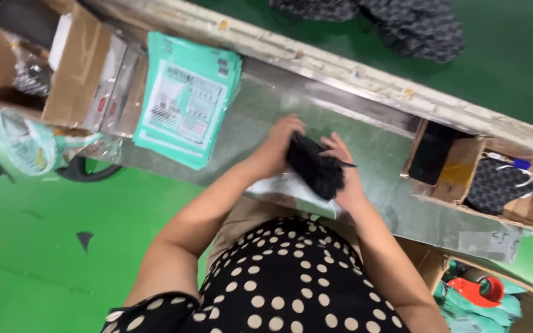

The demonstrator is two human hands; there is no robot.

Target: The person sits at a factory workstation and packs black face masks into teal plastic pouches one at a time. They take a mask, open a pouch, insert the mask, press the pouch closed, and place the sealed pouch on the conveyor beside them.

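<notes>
Two hands meet over the middle of the long metal counter point(251, 117), and between them sits a bunched black garment point(316, 166), soft and crumpled, not yet flattened or folded into any clear shape. The left hand point(282, 145) presses on its upper left side with fingers curled over the cloth; the right hand point(343, 172) clasps its right edge, fingers closed around the fabric. Under the garment lies a pale, thin bag or sheet point(285, 185) at the near edge of the counter, and the garment rests on top of it, not inside it, so by the look of things any bagging is still undone.

Largest of the packaging is the open cardboard box point(78, 65) at the far left, its flap raised, with clear-wrapped dark goods inside. Next to it lies a stack of teal mailer bags point(186, 98), flat and rectangular, the top one bearing a white printed label panel with dark bars. At the right end stands a lower cardboard tray point(495, 185) holding a black patterned piece and a flat black item. Left of the counter hangs a crumpled clear plastic bag point(23, 145) with teal scraps in it. Below the counter at the right a red tape dispenser point(479, 290) rests on more teal bags.
</notes>
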